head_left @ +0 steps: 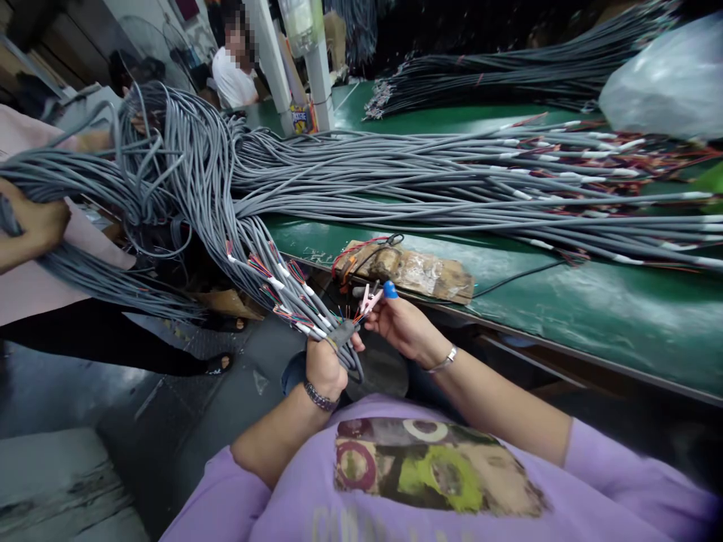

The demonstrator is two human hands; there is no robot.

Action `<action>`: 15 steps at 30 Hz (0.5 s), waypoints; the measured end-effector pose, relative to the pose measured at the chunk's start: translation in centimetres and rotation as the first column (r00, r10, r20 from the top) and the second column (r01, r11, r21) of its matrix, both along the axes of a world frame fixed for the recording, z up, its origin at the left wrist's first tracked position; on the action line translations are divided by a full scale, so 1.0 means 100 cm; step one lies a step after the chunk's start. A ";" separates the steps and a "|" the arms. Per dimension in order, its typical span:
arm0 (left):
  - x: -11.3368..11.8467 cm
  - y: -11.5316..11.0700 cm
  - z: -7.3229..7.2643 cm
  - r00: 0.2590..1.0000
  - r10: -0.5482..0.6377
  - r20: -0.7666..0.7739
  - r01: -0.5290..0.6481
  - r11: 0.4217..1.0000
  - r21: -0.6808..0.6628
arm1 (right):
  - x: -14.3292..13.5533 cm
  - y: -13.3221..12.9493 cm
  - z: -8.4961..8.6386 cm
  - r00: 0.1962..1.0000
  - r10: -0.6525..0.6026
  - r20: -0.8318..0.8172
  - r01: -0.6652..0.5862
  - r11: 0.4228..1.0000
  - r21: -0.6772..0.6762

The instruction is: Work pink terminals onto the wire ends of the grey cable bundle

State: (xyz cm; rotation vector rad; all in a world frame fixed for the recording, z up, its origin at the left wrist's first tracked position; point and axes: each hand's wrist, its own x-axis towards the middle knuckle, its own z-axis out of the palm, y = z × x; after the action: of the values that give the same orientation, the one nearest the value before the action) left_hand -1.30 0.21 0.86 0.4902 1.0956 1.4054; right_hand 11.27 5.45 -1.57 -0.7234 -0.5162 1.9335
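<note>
My left hand [326,369] is wrapped round the ends of several grey cables [308,301], close in front of my body. White sleeves and stripped, multicoloured wire ends stick out along this bunch. A short dark grey piece [342,333] lies across the cables at my left thumb; its kind is unclear. Just right of it, my right hand [398,325] pinches a small pale pink clip [370,299] like a clothespin, beside thin coloured wires. A blue fingertip cover [389,290] sits on one of its digits. The clip's jaws are too small to make out.
More grey cables [395,177] lie across the green table [593,309]. A taped wooden board [418,271] with wires rests at its near edge. Black cables [480,83] and a plastic bag [666,79] are behind. At left, another person's hand [34,226] grips cables; someone sits farther back.
</note>
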 end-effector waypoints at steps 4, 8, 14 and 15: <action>0.002 0.002 -0.003 1.000 0.013 0.002 -0.013 1.000 0.008 | -0.005 0.001 -0.001 0.994 0.012 -0.106 -0.021 0.995 -0.093; 0.004 0.003 -0.006 0.999 0.013 -0.039 -0.012 1.000 0.022 | -0.010 0.002 -0.001 0.984 -0.054 -0.167 0.039 0.995 -0.094; 0.002 0.002 -0.012 0.997 0.028 -0.065 -0.027 1.000 0.016 | -0.014 0.002 0.001 0.978 -0.119 -0.170 0.101 0.989 -0.110; 0.002 0.001 -0.013 0.997 0.030 -0.069 -0.029 0.999 0.014 | -0.014 0.002 0.001 0.977 -0.121 -0.176 0.103 0.989 -0.109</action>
State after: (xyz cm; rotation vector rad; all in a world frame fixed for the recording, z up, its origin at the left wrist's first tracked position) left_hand -1.09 0.35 -0.41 0.5375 1.1545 1.4313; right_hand 9.91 5.62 -1.48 -0.6170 -0.2622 1.9064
